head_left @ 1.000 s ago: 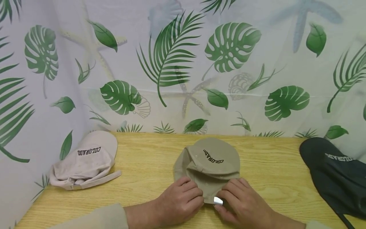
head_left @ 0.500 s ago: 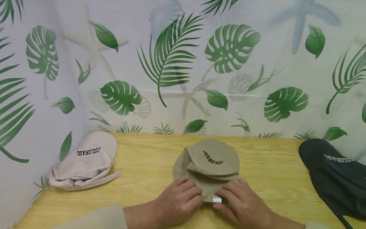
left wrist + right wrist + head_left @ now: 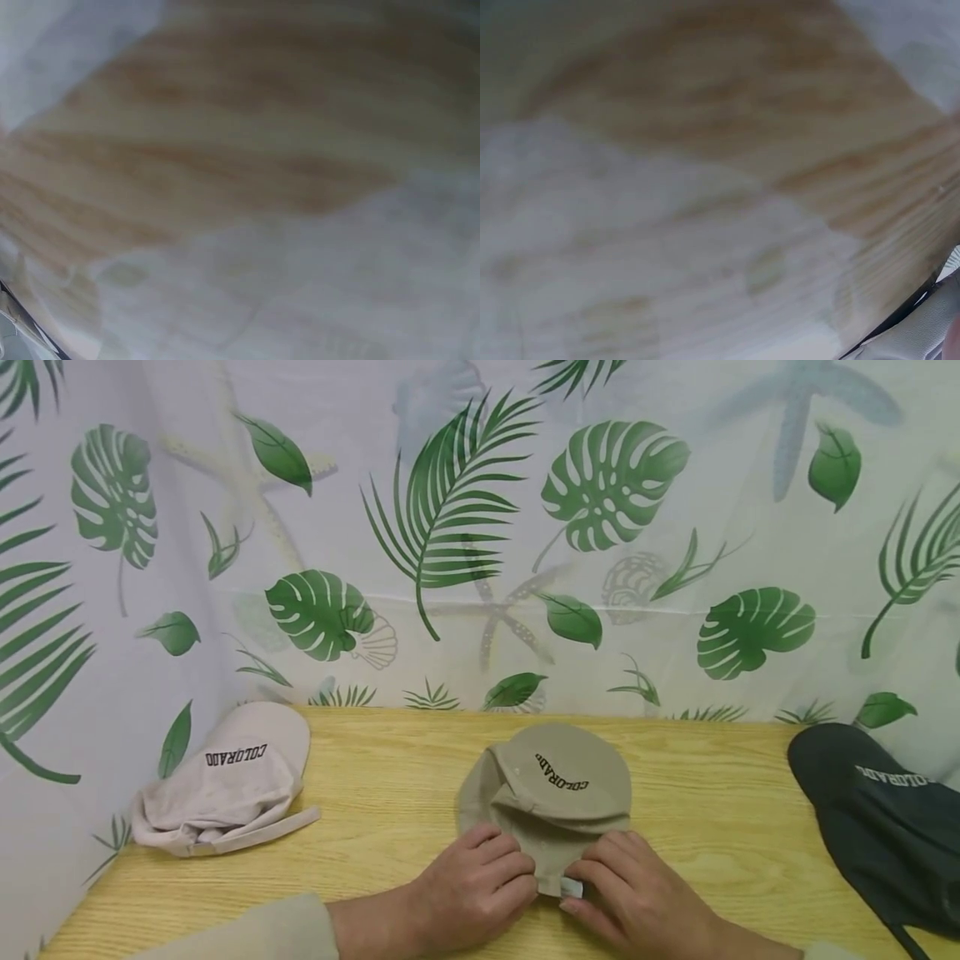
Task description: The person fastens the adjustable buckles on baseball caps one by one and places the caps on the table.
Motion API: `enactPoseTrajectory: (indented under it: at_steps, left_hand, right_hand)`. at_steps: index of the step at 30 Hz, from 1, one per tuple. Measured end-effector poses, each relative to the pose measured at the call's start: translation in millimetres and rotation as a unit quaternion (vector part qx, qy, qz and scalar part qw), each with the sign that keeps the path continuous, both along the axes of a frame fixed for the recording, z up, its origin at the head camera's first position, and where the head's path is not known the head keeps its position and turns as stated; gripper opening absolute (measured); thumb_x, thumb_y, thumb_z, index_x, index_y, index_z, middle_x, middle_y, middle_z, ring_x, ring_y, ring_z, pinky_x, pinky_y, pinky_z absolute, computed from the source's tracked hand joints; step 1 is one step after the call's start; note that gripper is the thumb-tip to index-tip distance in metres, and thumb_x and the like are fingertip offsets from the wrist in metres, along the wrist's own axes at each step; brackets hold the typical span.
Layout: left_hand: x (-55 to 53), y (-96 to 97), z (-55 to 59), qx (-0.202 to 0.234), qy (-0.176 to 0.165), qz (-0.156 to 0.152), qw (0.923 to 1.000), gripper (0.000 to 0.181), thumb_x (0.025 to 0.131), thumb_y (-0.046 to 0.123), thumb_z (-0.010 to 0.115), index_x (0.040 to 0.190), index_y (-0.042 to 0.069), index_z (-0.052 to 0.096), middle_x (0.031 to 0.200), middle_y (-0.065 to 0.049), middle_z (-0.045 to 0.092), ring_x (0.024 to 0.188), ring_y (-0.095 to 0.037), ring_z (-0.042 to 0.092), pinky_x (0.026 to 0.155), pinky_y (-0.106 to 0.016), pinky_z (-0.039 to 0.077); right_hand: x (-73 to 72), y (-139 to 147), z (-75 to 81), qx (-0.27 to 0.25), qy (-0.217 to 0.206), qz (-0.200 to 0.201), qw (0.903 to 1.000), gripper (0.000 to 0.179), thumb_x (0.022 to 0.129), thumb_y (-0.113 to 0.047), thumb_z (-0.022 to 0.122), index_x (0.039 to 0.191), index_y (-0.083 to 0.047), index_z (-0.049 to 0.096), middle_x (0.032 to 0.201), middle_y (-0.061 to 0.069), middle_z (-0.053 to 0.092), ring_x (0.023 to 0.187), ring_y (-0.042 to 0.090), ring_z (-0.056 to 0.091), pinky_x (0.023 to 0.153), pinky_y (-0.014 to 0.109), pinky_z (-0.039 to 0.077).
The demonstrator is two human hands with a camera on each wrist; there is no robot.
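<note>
A khaki baseball cap [image 3: 570,768] marked COLORADO lies at the middle of the table in the head view, brim toward the wall, its crown folded in. My left hand [image 3: 480,885] pinches the left part of the cap's back strap with curled fingers. On the other side, my right hand [image 3: 637,889] pinches the strap's right part, by a shiny metal buckle [image 3: 572,887]. The two hands are close together with a short stretch of strap between them. Neither wrist view shows the hands' work; both are blurred.
A pale pink cap [image 3: 240,777] lies at the left with its strap end sticking out. A black cap [image 3: 885,827] lies at the right, partly cut off by the frame. Behind the wooden table [image 3: 390,777] hangs a leaf-print cloth [image 3: 450,652].
Both hands keep their hold at the strap, with barely any shift. The buckle shows a little duller and turned at a slightly different angle.
</note>
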State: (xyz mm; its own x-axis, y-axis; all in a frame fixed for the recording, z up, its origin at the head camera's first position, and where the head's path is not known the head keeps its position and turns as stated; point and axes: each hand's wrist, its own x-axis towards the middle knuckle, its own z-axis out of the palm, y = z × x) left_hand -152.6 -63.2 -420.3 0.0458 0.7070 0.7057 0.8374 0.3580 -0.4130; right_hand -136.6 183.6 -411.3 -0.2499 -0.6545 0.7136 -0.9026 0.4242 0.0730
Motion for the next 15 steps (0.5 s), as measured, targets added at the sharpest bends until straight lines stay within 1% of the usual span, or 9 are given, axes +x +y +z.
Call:
enactPoseTrajectory:
  at_steps: [6,13,15]
  left_hand:
    - [0.4,1.2,0.2,0.003,0.0,-0.007,1.0,0.012,0.092,0.013,0.06,0.081,0.017,0.064,0.087,0.007,0.067,0.081,-0.01,0.061,0.078,-0.027,0.046]
    - [1.9,3.3,-1.1,0.0,-0.011,-0.017,0.9998,0.011,0.092,0.013,0.061,0.082,0.017,0.065,0.088,0.007,0.067,0.083,-0.009,0.062,0.079,-0.026,0.046]
    - [2.4,3.5,-1.4,0.0,-0.015,-0.016,0.9998,0.01,0.092,0.014,0.062,0.083,0.017,0.065,0.089,0.007,0.067,0.084,-0.009,0.062,0.079,-0.026,0.047]
  right_hand:
    - [-0.9,-0.5,-1.3,0.001,0.013,0.01,0.9999,0.028,0.102,-0.036,0.054,0.096,-0.013,0.069,0.094,-0.007,0.06,0.084,0.009,0.052,0.076,0.026,0.039]
    - [-0.4,0.0,-2.6,0.011,0.014,0.013,0.9998,0.028,0.102,-0.036,0.055,0.097,-0.013,0.069,0.097,-0.005,0.062,0.087,0.011,0.054,0.078,0.027,0.041]
    - [-0.3,0.1,-2.4,0.012,0.015,0.014,0.9997,0.028,0.101,-0.036,0.055,0.097,-0.013,0.069,0.097,-0.005,0.062,0.087,0.011,0.054,0.078,0.028,0.042]
